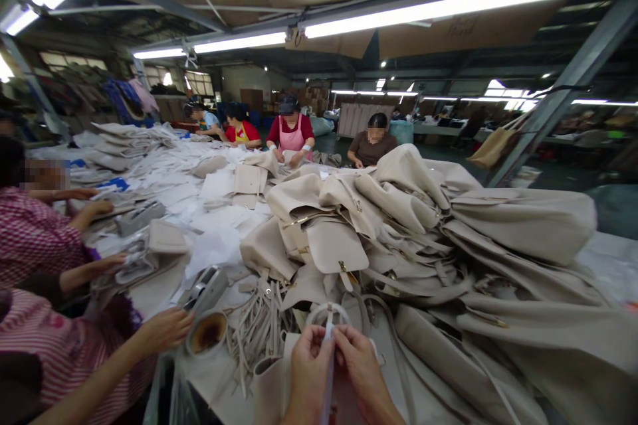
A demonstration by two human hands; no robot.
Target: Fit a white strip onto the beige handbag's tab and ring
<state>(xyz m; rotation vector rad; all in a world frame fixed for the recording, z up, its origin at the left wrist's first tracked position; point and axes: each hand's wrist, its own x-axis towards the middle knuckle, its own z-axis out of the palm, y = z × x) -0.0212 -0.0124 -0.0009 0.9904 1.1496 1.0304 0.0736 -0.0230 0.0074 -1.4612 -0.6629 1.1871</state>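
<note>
Pale strip: a narrow, whitish strip (329, 329) stands upright at the near edge of the bench (216, 372), its lower end running down between the wrists; a curved pale loop (343, 310) arches just behind its top.
Left hand: the left hand (312, 352) grasps the strip, thumb and fingertips pinched together.
Right hand: the right hand (355, 350) pinches the same strip from the other side, fingertips close to the left ones.
Step in hand: fine fingertip work on the strip, by my judgement — whether it is being wrapped, peeled or threaded cannot be told.
Next move: calls for a light, steady pinch with one hand and free play for the other — a judgement only.
Bags: a heap of beige bags (409, 206) covers the right side of the bench; one flap (335, 246) with a gold clasp faces the near edge.
Straps: a tangle of thin straps (256, 325) lies left of the hands, beside a round container (208, 333), brown inside.
Writing: faint marks on the overhead cardboard (463, 30), too blurred to read; no brand or label is legible.
</note>
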